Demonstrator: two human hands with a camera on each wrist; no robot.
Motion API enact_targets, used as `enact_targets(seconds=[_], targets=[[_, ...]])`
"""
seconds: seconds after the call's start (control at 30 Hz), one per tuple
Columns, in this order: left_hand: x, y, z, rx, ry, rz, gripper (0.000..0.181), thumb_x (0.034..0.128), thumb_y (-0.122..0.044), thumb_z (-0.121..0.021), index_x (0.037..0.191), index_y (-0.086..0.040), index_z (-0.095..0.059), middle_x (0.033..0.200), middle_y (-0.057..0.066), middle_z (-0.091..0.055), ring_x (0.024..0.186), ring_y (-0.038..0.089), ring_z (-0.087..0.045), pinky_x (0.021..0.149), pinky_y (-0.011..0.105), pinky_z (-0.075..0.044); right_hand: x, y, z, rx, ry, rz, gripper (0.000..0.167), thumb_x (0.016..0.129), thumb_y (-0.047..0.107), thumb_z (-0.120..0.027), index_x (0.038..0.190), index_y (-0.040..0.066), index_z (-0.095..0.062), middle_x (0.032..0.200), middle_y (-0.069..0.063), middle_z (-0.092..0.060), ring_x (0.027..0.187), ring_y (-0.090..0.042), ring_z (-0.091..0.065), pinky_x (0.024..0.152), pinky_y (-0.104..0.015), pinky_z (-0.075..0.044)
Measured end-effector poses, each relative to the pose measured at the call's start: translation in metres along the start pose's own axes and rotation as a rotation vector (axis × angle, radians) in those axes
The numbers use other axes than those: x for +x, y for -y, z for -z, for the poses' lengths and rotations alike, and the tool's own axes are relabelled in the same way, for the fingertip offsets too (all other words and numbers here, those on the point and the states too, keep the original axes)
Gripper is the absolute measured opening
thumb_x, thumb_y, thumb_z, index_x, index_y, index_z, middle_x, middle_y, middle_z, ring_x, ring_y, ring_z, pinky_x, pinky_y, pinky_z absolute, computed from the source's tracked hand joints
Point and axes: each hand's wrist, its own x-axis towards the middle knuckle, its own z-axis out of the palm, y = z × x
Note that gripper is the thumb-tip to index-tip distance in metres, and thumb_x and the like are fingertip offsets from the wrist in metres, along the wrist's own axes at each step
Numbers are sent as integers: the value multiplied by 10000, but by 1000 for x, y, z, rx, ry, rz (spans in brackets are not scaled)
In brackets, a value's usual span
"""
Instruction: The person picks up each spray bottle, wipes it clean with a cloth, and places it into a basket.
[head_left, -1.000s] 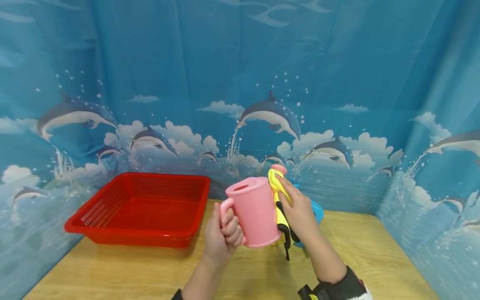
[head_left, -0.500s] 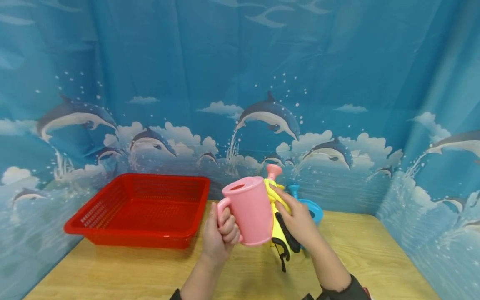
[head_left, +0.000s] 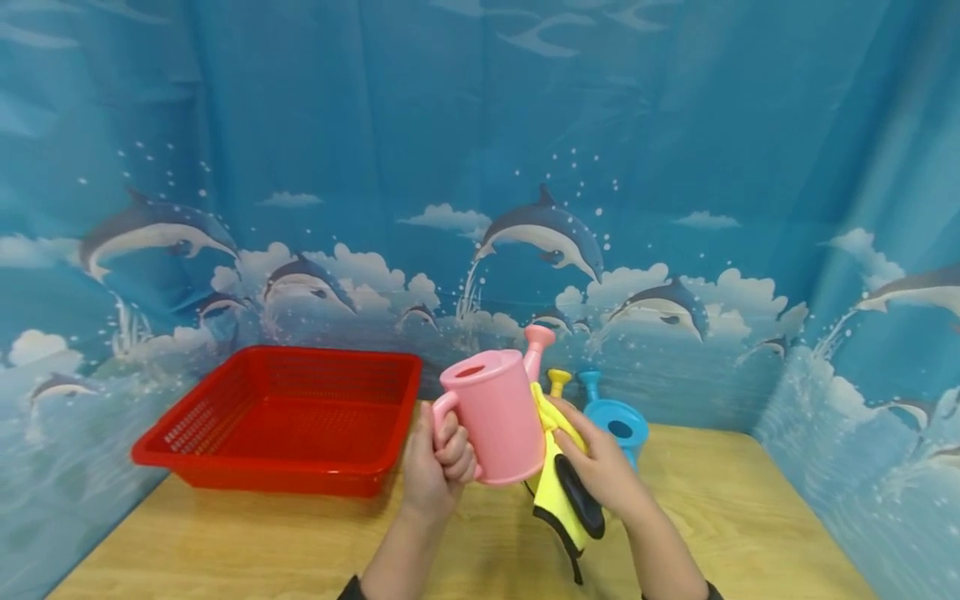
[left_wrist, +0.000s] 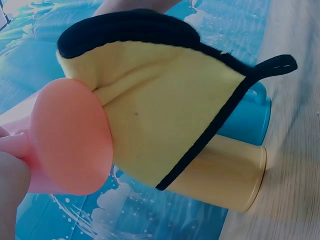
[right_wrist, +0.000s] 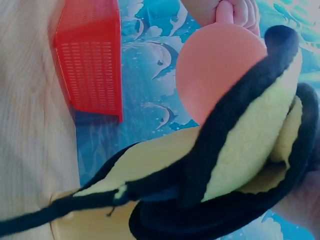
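My left hand (head_left: 435, 467) grips the handle of a pink watering can (head_left: 497, 421), lifted above the table and slightly tilted. Against the can's spout side, my right hand (head_left: 606, 467) holds a yellow cloth with black trim (head_left: 553, 500), bunched under the fingers, its lower part hanging down with a black loop. From below, the left wrist view shows the can's round base (left_wrist: 72, 137) beside the spread cloth (left_wrist: 155, 110). In the right wrist view the folded cloth (right_wrist: 250, 140) covers part of the base. The right fingertips are partly hidden by the cloth.
A red perforated basket (head_left: 277, 481) stands at the left on the wooden table (head_left: 735, 517). Behind my right hand stand a yellow watering can (left_wrist: 225, 172), mostly hidden in the head view, and a blue watering can (head_left: 617, 417). A dolphin-print curtain (head_left: 480, 167) encloses the back and sides.
My right hand has slid the cloth down the can's side, baring the pink spout and its head. The can has shifted slightly left. More of the yellow and blue cans shows.
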Motion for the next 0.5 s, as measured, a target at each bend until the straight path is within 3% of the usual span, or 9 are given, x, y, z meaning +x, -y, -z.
enact_targets(seconds=[0.3,0.4,0.5], targets=[[0,3,6,106,-34,8,461,1065,-363,-68,711,-158,-279,532,-28,-186,404,120,-89,386,265,-38,-3,-16,-3,33,-25,37,438,1004,181,-517,1434,133,-448,1468,-166,-447,1328,-413,-435,1009,-578,-418],[1,3,10,92,-41,40,468,1063,-348,-35,705,-161,-271,531,-29,-173,407,114,-80,392,265,-26,-1,-17,-2,36,-12,15,444,1009,210,-511,1442,153,-438,1493,-153,-418,1363,-409,-392,1035,-587,-390],[3,2,12,139,-57,84,487,1063,-293,-5,697,-187,-308,531,-31,-181,415,122,-83,396,274,-21,-1,-17,-1,31,-31,3,443,1009,193,-510,1442,137,-438,1486,-163,-425,1341,-407,-422,1025,-568,-409]])
